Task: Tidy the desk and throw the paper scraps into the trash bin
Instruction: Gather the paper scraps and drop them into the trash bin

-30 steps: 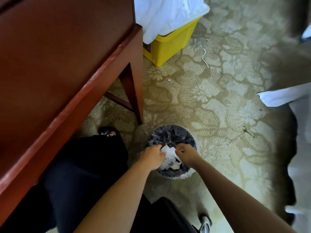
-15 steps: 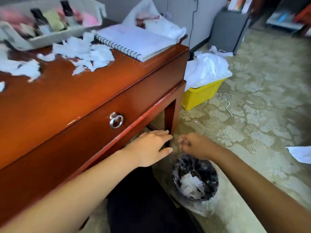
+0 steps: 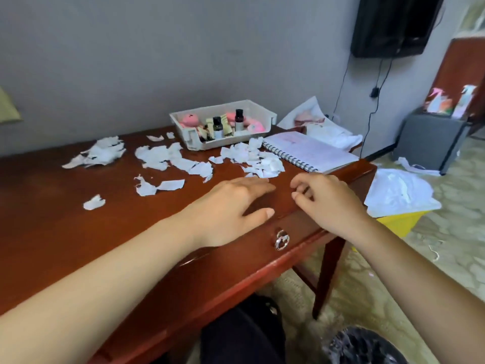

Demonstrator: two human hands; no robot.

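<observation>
Red-brown wooden desk (image 3: 52, 227): torn white paper scraps (image 3: 157, 156) scattered across top, white tray (image 3: 225, 143) at back edge, open spiral notebook (image 3: 309, 151) near right corner.

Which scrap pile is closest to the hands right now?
The pile beside the spiral notebook, just beyond the left hand. The other piles lie farther left on the desk.

The near left of the desk (image 3: 65, 232) lies bare, giving a hand free passage. Farther in, paper scraps (image 3: 157, 157) litter the middle, with bare gaps between heaps. A white tray (image 3: 217, 144) and a spiral notebook (image 3: 312, 151) crowd the far right corner.
</observation>
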